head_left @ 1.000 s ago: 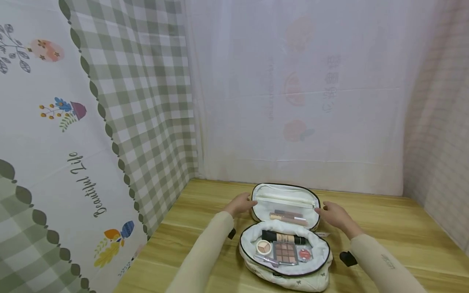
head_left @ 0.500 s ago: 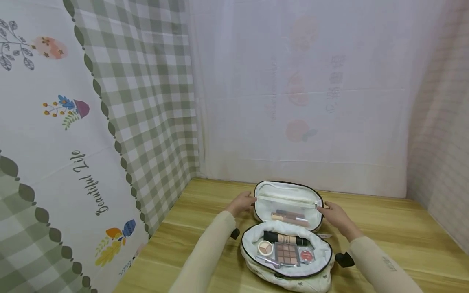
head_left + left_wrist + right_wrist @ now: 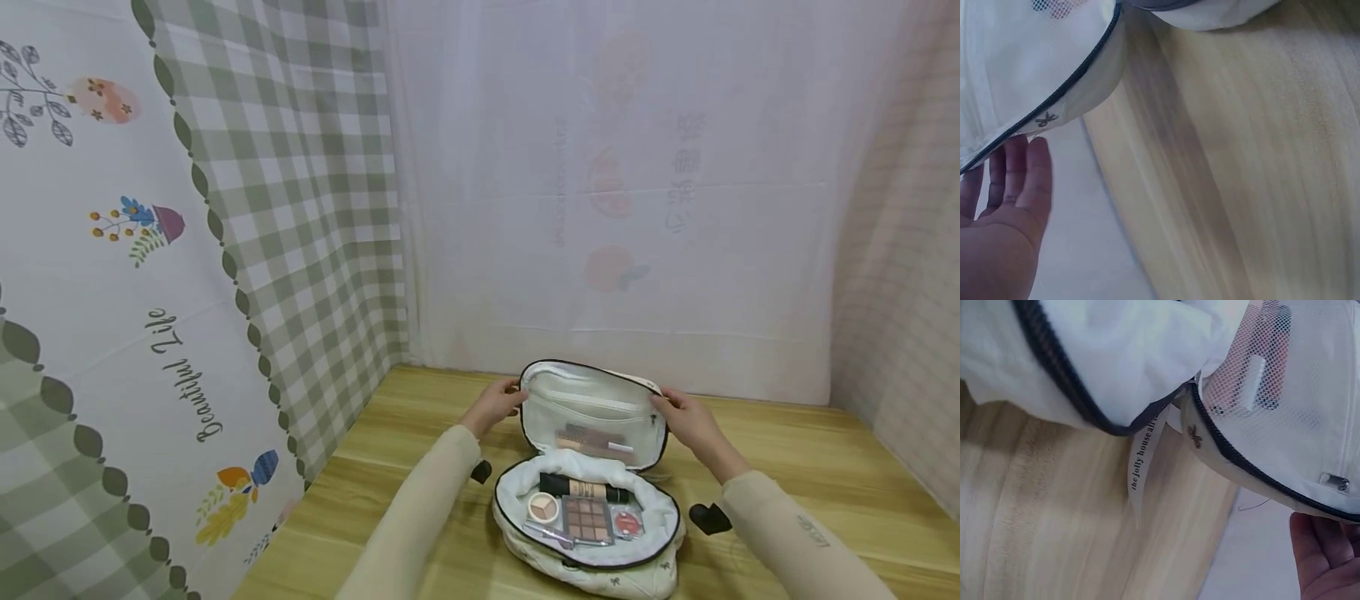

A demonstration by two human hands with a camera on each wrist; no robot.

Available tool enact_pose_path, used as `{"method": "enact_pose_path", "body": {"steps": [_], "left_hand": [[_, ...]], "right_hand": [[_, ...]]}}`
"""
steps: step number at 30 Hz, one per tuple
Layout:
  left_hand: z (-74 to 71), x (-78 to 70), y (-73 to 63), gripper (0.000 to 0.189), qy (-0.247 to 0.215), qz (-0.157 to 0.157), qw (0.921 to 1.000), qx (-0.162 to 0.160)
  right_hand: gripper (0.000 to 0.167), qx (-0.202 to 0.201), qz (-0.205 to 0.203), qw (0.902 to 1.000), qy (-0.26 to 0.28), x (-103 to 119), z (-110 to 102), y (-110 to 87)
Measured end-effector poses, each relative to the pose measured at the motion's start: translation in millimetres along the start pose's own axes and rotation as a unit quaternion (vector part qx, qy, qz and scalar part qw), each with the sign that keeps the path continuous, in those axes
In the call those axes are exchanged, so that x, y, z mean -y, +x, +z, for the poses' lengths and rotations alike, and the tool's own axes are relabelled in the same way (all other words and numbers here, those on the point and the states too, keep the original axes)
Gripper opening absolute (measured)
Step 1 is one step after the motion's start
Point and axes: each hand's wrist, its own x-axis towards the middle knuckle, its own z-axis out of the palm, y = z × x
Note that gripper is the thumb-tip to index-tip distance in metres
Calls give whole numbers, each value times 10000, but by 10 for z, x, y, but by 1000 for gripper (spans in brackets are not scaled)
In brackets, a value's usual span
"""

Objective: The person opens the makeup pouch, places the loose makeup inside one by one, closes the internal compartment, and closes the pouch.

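An unzipped cream makeup bag with black zipper edging sits on the table. My left hand grips the left edge of its raised lid; my right hand grips the right edge. In both wrist views the fingers curl behind the lid's rim. Slim makeup tubes show through the lid's mesh pocket. Inside the base lie a black-capped foundation tube, a round three-colour compact, an eyeshadow palette and a small red round item.
The wood-grain table reaches back to a white hanging cloth. A green checked cloth hangs at the left. A printed fabric tag sticks out at the bag's hinge side. Black straps hang by the wrists.
The lid has tilted up from lying back to a steeper angle, its right side rising with my right hand. The base and its contents have stayed put.
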Motion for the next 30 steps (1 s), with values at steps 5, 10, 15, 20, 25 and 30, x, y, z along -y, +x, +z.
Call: {"method": "enact_pose_path", "body": {"steps": [5,10,15,20,25,30], "left_hand": [[-50,-51,-27,20,236,451,9986,-166],[-124,-70,-104,15,783,765,9938,-177],[-185,-39,-222,13,1229,758,9895,-113],[-179,-10,-287,10,1506,667,9863,-73],[-152,-10,-315,13,1676,751,9828,-196],[-111,-79,-369,25,1767,919,9778,-657]], "right_hand": [[47,-177,-402,9990,-73,59,-38,-13],[45,-153,-795,9941,-719,89,-82,-121],[36,-194,-1265,9831,-1307,93,-85,-262],[32,-190,-1333,9791,-1524,60,-70,-341],[24,-426,-1385,9760,-1625,23,-46,-346],[25,-604,-1652,9652,-1933,21,-25,-324]]}}
